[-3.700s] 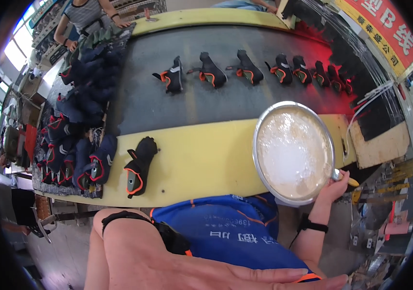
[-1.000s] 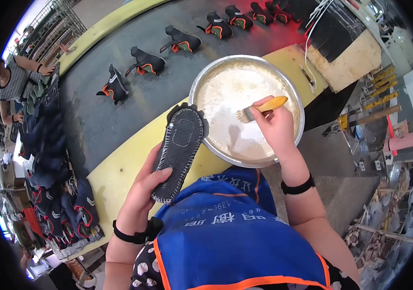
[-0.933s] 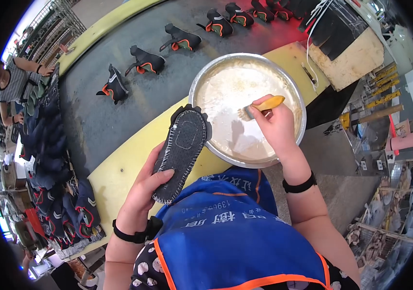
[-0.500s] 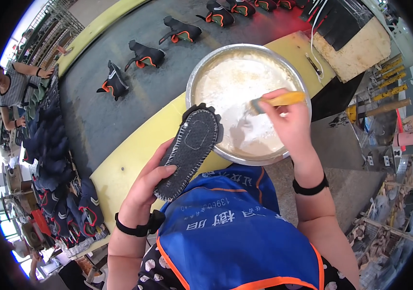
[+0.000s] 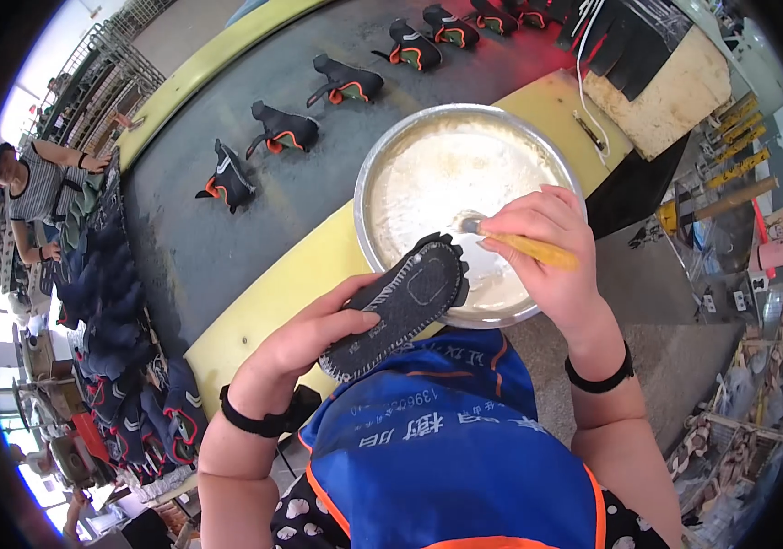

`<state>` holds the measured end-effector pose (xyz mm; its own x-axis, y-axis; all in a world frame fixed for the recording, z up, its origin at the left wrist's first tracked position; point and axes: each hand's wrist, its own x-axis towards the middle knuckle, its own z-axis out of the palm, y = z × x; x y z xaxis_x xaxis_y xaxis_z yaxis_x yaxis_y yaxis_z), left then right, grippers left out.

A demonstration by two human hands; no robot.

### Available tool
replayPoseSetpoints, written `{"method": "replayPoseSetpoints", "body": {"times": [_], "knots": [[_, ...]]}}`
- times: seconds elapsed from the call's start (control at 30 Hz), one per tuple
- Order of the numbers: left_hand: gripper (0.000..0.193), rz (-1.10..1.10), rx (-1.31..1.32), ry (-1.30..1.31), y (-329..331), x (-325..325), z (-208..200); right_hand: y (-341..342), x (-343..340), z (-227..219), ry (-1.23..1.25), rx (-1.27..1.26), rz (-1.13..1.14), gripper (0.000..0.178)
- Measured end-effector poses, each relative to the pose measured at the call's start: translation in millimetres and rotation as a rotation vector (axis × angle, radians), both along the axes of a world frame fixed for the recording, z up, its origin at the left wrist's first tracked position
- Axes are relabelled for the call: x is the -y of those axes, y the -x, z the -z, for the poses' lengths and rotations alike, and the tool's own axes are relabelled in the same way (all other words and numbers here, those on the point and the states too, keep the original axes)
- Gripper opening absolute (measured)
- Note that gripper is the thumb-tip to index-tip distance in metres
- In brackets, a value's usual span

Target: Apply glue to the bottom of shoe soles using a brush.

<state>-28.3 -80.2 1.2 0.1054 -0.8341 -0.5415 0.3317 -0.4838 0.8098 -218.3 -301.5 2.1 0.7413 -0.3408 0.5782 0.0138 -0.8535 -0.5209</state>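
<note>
1. Shoe (image 5: 400, 306), in the head view: its flat, dark fabric underside faces us, edged with whitish stitches, marked with an oval outline and notched around one end. It lies at the lower left of the basin (image 5: 360, 206), that notched end overlapping the rim in our view.
2. We see the basin as round, shiny metal, holding a creamy, whitish liquid. The brush (image 5: 538, 252) has a yellow handle and pale bristles over the basin's middle.
3. The left hand (image 5: 318, 329), left of and below the basin, grips the shoe's other end, thumb on top. The right hand (image 5: 561, 274), at the basin's right side, pinches the brush, its handle slanting down to the right.
4. Compared with half a second ago, we find the shoe tilted further toward level and shifted rightward; the brush handle, which pointed slightly upward, now points downward.
</note>
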Motion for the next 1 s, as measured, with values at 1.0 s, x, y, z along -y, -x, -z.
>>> {"method": "replayPoseSetpoints", "body": {"times": [1.0], "knots": [[0.07,-0.087,0.033,0.169,17,-28,4,-12,-38,8,-0.411,0.238,0.018,0.01]]}}
